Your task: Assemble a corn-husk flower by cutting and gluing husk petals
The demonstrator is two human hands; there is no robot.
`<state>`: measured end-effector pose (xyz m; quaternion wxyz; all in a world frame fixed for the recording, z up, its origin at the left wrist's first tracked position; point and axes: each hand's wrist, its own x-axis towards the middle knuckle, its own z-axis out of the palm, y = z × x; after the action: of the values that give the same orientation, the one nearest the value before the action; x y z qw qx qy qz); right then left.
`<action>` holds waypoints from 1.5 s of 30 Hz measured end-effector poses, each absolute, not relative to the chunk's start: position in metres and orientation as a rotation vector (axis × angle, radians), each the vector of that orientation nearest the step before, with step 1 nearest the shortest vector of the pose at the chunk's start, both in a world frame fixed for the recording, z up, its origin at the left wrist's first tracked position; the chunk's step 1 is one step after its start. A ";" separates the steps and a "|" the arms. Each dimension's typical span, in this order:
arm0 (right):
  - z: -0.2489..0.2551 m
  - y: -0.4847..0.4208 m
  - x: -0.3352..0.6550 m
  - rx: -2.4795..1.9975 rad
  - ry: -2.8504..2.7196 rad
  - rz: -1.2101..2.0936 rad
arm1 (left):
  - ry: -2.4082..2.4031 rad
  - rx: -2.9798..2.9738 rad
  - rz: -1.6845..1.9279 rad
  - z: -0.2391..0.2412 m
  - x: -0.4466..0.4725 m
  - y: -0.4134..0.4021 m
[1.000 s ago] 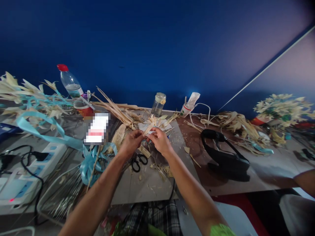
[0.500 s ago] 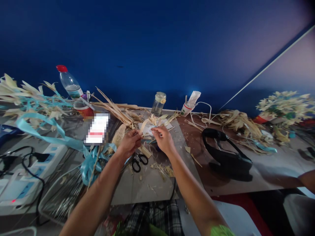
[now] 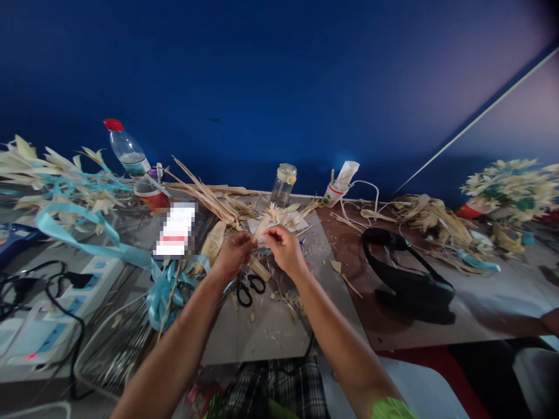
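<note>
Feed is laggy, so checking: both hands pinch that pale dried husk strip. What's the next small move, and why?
Probably fold the pale dried husk strip over with the right hand while the left hand pins it: both hands pinch it close together, its tip pointing up, and the black-handled scissors lie untouched on the grey board just below.

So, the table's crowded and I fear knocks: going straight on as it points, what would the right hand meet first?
Likely the left hand, ahead of the right hand, both pinching one pale husk strip; depth is unclear.
</note>
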<state>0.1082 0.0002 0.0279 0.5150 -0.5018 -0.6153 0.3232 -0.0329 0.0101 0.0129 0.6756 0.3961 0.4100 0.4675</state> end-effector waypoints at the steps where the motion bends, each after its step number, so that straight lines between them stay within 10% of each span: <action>1: 0.028 0.001 0.109 -1.196 -1.425 0.789 | 0.934 0.917 1.048 0.013 -0.033 0.010; 45: 0.025 0.005 0.119 -1.225 -1.442 0.761 | 0.769 0.722 0.847 0.016 -0.035 0.006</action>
<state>0.1194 0.0047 0.0248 0.5235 -0.5119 -0.6023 0.3181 -0.0353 0.0065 0.0157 0.7798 0.3340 0.3558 0.3921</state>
